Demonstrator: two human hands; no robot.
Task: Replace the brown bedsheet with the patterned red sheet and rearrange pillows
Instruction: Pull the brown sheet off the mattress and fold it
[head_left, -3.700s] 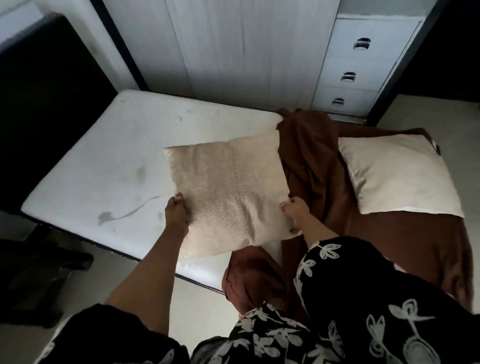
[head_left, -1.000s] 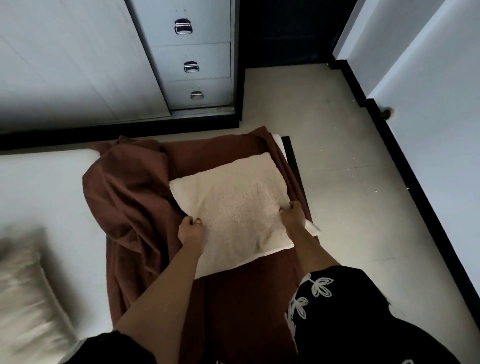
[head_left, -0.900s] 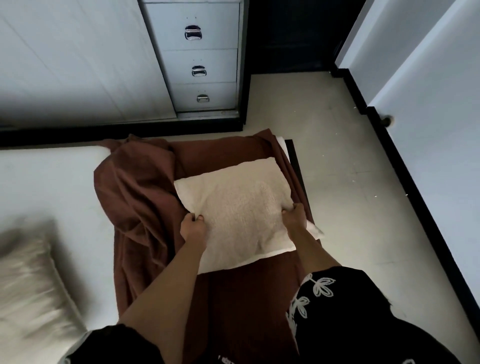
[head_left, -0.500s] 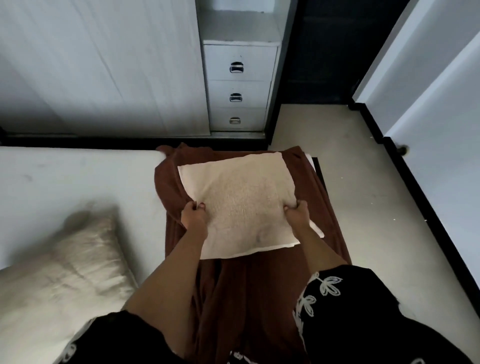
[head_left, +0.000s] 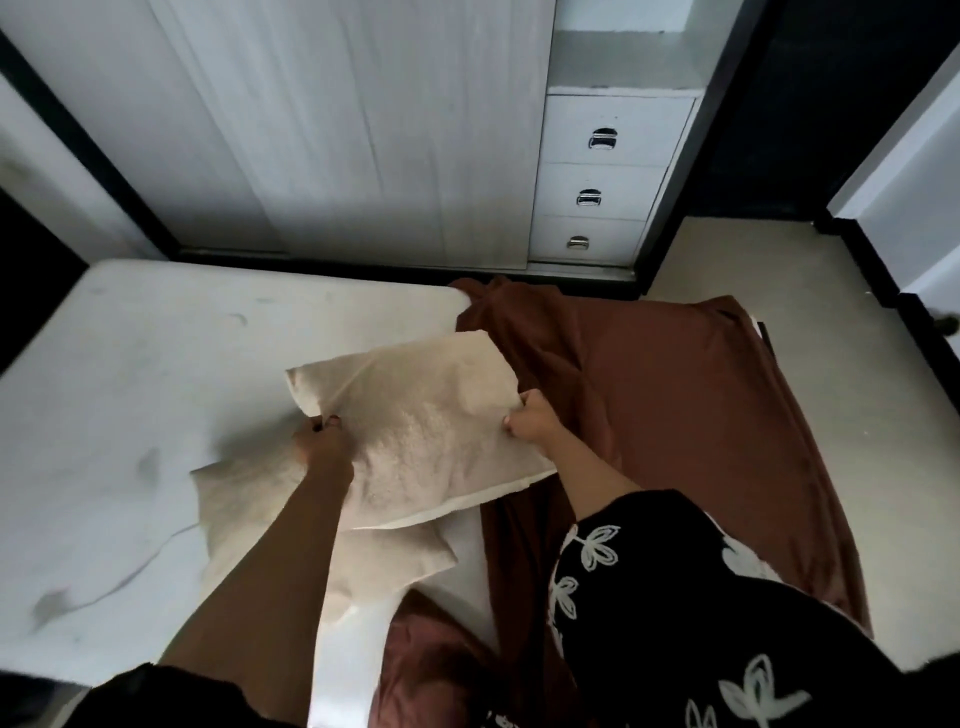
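Note:
A cream pillow (head_left: 426, 431) hangs just above the bed, held by both hands. My left hand (head_left: 322, 441) grips its left edge and my right hand (head_left: 527, 421) grips its right edge. Under it lies a second cream pillow (head_left: 374, 561) on the bare white mattress (head_left: 130, 405). The brown bedsheet (head_left: 675, 415) is pulled back and bunched over the right part of the bed, with a fold of it hanging at the near edge. No patterned red sheet is in view.
A white wardrobe (head_left: 337, 130) with a stack of three drawers (head_left: 597, 192) stands behind the bed. Pale floor (head_left: 857, 467) runs along the bed's right side up to a white wall with black skirting. A dark headboard is at the far left.
Both hands have carried the pillow leftward off the brown sheet, so it now sits over the other pillow on the bare mattress. The view has swung left too.

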